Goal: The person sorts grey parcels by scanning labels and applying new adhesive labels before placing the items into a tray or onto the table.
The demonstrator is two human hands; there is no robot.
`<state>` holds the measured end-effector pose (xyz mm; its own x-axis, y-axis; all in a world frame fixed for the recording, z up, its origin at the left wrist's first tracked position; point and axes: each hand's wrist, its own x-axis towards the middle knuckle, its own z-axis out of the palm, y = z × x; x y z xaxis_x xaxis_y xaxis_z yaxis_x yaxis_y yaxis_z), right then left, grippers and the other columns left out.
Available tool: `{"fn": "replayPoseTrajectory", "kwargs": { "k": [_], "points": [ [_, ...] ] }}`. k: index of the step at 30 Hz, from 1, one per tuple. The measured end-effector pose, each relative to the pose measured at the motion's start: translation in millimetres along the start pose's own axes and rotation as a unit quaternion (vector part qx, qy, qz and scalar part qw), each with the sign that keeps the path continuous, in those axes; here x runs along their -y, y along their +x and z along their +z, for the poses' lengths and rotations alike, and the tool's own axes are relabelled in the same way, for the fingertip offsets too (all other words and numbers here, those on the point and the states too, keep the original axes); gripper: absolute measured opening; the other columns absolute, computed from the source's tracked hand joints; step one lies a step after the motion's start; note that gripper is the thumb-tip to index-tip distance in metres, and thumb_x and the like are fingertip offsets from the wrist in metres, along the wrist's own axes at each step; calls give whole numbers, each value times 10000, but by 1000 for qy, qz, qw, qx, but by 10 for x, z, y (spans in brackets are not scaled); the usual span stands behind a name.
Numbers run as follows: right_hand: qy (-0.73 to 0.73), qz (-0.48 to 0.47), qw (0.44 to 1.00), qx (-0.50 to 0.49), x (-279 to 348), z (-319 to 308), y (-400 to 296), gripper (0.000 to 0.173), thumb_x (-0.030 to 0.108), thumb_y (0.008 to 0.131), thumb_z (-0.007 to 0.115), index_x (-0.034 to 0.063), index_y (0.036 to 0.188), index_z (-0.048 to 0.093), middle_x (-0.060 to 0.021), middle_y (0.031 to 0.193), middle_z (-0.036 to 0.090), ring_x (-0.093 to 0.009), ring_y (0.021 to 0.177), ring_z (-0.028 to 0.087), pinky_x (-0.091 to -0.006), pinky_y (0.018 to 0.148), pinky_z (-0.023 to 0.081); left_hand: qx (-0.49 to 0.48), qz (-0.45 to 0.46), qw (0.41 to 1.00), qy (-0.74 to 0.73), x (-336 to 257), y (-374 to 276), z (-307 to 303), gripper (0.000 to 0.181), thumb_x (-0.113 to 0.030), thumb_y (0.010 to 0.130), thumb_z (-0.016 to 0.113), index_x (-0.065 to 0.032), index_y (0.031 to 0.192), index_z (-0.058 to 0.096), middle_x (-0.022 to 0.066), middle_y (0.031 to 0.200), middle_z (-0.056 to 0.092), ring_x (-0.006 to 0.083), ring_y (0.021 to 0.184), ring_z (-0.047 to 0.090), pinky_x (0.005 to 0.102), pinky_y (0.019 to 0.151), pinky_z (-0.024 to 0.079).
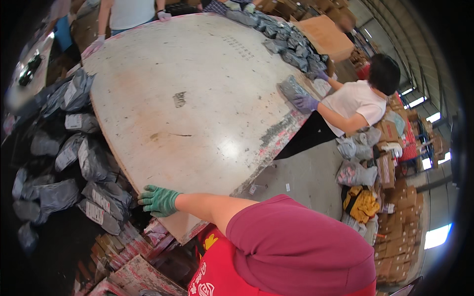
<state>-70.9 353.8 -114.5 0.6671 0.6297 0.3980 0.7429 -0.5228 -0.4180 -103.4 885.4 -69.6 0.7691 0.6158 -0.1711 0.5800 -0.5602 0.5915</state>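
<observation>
My right hand (159, 200), in a green knitted glove, lies palm down at the near left edge of a large white, scuffed tabletop (155, 111). Its fingers are slightly apart and reach to the rim; no parcel is in it. My left hand is out of view. Just past my fingertips, below the table edge, lie several grey plastic-wrapped parcels (107, 201), some with white labels. A co-worker at the table's right side has a purple-gloved hand (306, 102) on a grey parcel (290, 88).
Grey parcels (292, 48) line the far right edge, beside a large cardboard box (324, 37). Another person's gloved hand (94, 46) touches the far left corner. Worn boards (142, 275) stand low at my left. Bagged goods (357, 174) and stacked cartons (396, 229) stand at right.
</observation>
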Motion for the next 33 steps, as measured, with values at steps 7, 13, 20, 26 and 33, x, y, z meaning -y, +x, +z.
{"fn": "replayPoseTrajectory", "kwargs": {
  "k": [7,13,20,26,33],
  "points": [
    [-4,-6,999,-37,-44,109,-53,250,306,748,689,130,916,631,-90,1252,598,-305,1252,485,-581,1074,296,14,-24,999,-43,-215,176,189,348,-194,897,579,-5,1188,601,175,1151,633,343,1042,600,449,939,461],
    [-2,-9,1000,-15,-73,-9,-92,245,296,791,661,130,969,632,-84,1287,574,-294,1290,452,-565,1084,308,8,-64,991,-118,-182,222,241,328,-211,905,574,-10,1161,621,162,1119,653,332,997,621,444,904,485],
    [-21,3,995,99,21,-63,183,327,312,802,637,164,1093,649,-103,1350,537,-302,1301,444,-541,1093,295,-62,-201,886,-412,1210,86,-559,312,-230,915,568,-16,1129,644,147,1082,676,319,943,646,439,863,512],
    [-50,16,988,145,156,-59,289,441,150,755,631,185,1194,625,-146,1348,530,-353,1245,470,-538,1065,306,-71,-285,687,-665,1755,-695,-578,304,-247,924,563,-21,1101,663,134,1050,696,309,898,668,434,828,536],
    [-129,-2,976,173,6,-119,100,358,269,850,537,145,1178,607,-148,1327,533,-342,1312,417,-525,1122,239,-179,-391,660,-616,965,-849,-283,207,-256,943,613,-64,1017,641,82,877,680,260,732,671,394,622,557]
  ]
}}
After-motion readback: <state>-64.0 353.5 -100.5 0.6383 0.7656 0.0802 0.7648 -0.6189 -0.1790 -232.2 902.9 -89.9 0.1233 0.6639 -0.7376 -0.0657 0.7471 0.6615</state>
